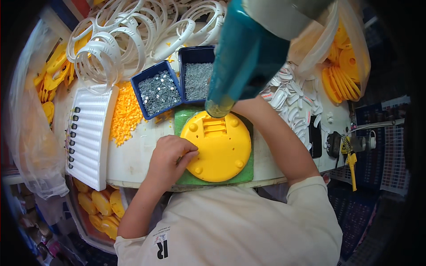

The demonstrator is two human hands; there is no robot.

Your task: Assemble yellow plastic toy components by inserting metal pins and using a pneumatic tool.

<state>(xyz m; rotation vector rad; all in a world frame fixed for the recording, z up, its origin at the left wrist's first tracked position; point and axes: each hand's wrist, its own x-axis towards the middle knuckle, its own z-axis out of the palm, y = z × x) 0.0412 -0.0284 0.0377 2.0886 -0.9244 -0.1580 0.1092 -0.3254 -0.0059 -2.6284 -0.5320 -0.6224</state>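
Observation:
A round yellow plastic housing (217, 155) lies flat on a green mat (246, 170), showing small round feet, screw holes and a rectangular battery recess. At its left edge my left hand (174, 156) has thumb and fingers pinched together; whatever they hold, if anything, is too small to make out. A large teal, tapered tool body (242, 57) with a grey upper part hangs over the housing's far edge. Behind it, my right hand (244, 107) is mostly hidden, with only the wrist area showing, so its fingers cannot be seen.
Beyond the mat stand two blue bins (157, 91) of small metal parts. Small yellow pieces (125, 115) and a white ridged foam tray (91, 137) lie left, white rings (104, 53) far left. White parts (288, 97) and a black phone (315, 137) lie right.

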